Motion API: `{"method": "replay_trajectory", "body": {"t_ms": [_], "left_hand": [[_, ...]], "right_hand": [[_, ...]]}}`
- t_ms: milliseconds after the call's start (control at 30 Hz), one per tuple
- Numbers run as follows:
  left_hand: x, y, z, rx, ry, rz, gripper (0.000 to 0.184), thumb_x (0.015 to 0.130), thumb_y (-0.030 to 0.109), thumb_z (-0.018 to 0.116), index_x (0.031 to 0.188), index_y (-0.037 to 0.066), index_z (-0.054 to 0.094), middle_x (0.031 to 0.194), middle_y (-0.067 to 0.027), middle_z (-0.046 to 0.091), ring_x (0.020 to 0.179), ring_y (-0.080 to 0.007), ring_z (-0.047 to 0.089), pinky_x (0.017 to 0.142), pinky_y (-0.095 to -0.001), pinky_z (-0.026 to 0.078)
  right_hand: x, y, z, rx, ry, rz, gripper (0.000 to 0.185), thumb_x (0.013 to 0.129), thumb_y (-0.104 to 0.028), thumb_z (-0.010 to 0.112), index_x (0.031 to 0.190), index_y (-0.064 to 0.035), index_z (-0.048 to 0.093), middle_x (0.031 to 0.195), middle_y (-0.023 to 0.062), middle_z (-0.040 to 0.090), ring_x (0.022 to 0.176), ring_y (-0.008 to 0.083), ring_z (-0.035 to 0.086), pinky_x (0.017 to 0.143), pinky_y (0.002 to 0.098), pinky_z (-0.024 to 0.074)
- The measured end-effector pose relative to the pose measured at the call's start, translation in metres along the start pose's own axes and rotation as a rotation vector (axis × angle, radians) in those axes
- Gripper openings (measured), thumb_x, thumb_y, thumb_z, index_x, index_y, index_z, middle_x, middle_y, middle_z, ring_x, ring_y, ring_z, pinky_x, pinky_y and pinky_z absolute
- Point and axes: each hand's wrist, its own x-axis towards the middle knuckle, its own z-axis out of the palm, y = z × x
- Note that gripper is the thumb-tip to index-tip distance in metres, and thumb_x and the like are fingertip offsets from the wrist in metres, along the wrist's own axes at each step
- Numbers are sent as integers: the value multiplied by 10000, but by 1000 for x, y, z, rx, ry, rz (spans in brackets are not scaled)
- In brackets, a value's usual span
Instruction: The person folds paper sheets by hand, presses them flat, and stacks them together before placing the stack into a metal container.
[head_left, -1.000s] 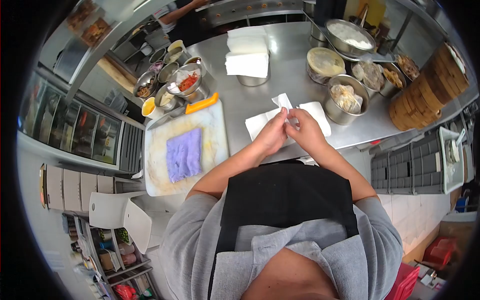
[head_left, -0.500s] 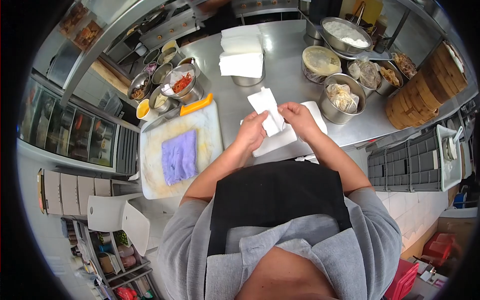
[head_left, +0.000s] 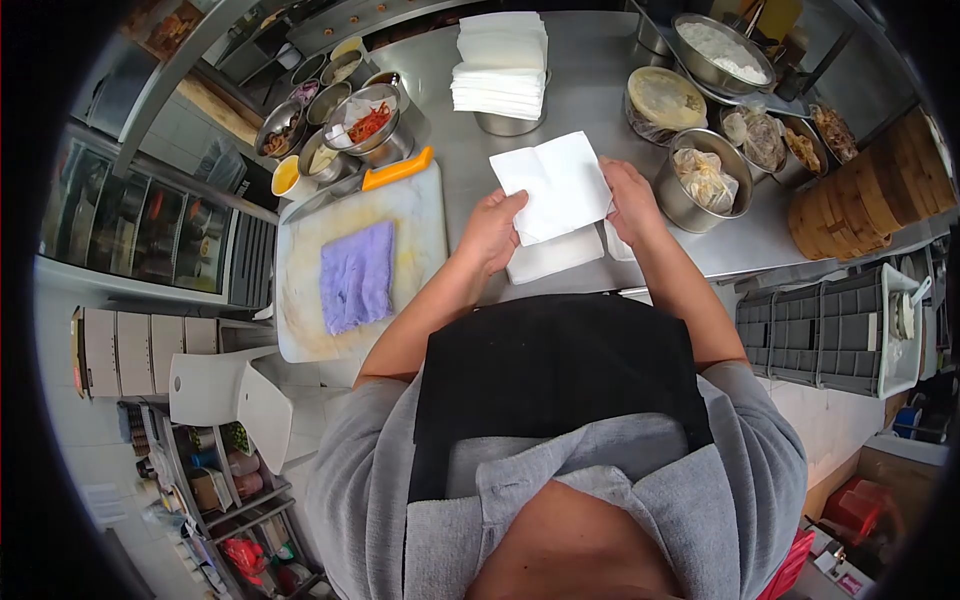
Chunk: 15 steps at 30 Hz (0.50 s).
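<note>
A white paper napkin (head_left: 555, 190) is spread between my two hands, creased down the middle. My left hand (head_left: 494, 228) pinches its left edge, with the thumb on top. At the right edge, my right hand (head_left: 632, 200) grips it from the side; some of those fingers are hidden behind the paper. Beneath, more folded white napkins (head_left: 555, 258) lie on the steel table (head_left: 445, 85) near its front edge. Farther back, a taller stack of napkins (head_left: 500, 75) rests on top of a metal pot (head_left: 510, 124).
On the left, a cutting board (head_left: 290, 320) bears a purple cloth (head_left: 358, 278) and an orange-handled knife (head_left: 398, 170). Metal bowls with red shreds (head_left: 372, 124) stand behind it. To the right are a pot with a plastic bag (head_left: 705, 185), a lidded tub (head_left: 665, 100) and bamboo steamers (head_left: 860, 200).
The napkin, a narrow folded strip before, is now opened into a wider sheet. My right hand has moved outward to its right edge. The whole view has shifted slightly.
</note>
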Motion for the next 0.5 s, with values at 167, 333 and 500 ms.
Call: {"method": "replay_trajectory", "body": {"t_ms": [167, 333, 500], "left_hand": [[-9, -11, -16, 205, 59, 54, 260, 910, 79, 580, 1150, -21, 560, 1027, -101, 667, 870, -172, 654, 730, -286, 522], [-11, -23, -46, 619, 141, 28, 330, 876, 60, 621, 1192, 15, 537, 894, -30, 671, 721, -95, 612, 606, -236, 478], [-15, -27, -50, 807, 206, 82, 583, 826, 48, 673, 1311, -58, 366, 863, -88, 640, 686, -140, 624, 537, -265, 511]], "right_hand": [[15, 22, -12, -440, -90, -186, 426, 792, -109, 708, 1147, -1, 498, 947, 122, 631, 857, 207, 618, 749, 348, 491], [10, 29, -8, -1084, -53, -271, 518, 763, -77, 675, 1213, 31, 445, 966, 215, 631, 915, 354, 639, 837, 387, 499], [10, 45, -5, -1263, -59, -291, 518, 792, -88, 665, 1241, 18, 428, 1038, 263, 636, 990, 391, 636, 888, 427, 486]]}}
